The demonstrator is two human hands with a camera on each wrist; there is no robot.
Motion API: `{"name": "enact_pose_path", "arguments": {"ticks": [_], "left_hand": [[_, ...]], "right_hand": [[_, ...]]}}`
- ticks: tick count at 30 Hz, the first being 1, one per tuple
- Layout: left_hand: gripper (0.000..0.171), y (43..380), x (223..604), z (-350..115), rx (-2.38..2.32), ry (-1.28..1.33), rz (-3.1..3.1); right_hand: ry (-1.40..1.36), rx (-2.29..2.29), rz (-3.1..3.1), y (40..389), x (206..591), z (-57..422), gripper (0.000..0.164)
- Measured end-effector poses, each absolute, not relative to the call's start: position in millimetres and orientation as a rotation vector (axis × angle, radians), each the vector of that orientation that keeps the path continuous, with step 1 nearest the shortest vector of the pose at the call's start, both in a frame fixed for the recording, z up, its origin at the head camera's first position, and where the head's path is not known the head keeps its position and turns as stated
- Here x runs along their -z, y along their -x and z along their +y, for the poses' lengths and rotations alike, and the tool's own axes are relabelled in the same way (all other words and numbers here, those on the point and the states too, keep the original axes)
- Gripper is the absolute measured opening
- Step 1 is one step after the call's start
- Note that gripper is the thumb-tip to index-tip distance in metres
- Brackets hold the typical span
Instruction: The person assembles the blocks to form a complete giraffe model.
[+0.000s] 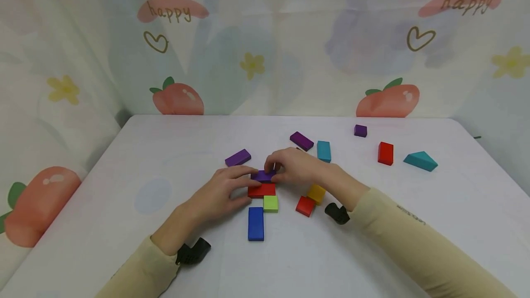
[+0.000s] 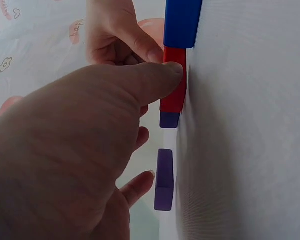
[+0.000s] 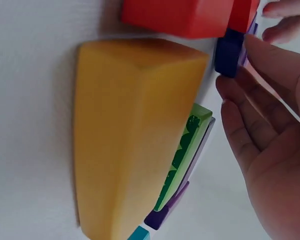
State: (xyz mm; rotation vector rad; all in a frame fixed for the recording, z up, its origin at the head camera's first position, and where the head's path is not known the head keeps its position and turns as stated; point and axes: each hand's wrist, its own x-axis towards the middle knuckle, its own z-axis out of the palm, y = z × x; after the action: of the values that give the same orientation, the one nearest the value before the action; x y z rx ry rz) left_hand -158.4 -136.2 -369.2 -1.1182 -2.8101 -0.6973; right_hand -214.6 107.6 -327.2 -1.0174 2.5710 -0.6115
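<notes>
In the head view, a purple block (image 1: 261,176) lies against the far side of a red block (image 1: 262,191). My right hand (image 1: 296,165) pinches the purple block's right end between thumb and fingers. From the left, my left hand (image 1: 219,192) rests its fairly straight fingers at both blocks. Its thumb (image 2: 165,80) touches the red block in the left wrist view. A light green block (image 1: 271,203) adjoins the red one on the near side, and a blue block (image 1: 256,224) lies nearer still.
Right of these lie a red block (image 1: 305,206) and a yellow block (image 1: 316,194). Farther back are purple blocks (image 1: 238,157) and a teal block (image 1: 324,151). A red block (image 1: 385,153), a teal triangle (image 1: 421,161) and a small purple block (image 1: 360,130) sit far right. A patterned green block (image 3: 185,157) shows in the right wrist view.
</notes>
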Motion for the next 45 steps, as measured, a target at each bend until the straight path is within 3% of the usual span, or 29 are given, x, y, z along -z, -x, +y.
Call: {"name": "enact_pose_path", "arguments": {"ticks": [6, 45], "left_hand": [[0.037, 160, 370, -136, 0.713, 1.149, -2.84], [0.039, 162, 368, -137, 0.763, 1.171, -2.88]], "right_hand": [[1.044, 0.7, 2.543, 214, 327, 114, 0.017], [0.984, 0.81, 2.596, 220, 325, 132, 0.023]]}}
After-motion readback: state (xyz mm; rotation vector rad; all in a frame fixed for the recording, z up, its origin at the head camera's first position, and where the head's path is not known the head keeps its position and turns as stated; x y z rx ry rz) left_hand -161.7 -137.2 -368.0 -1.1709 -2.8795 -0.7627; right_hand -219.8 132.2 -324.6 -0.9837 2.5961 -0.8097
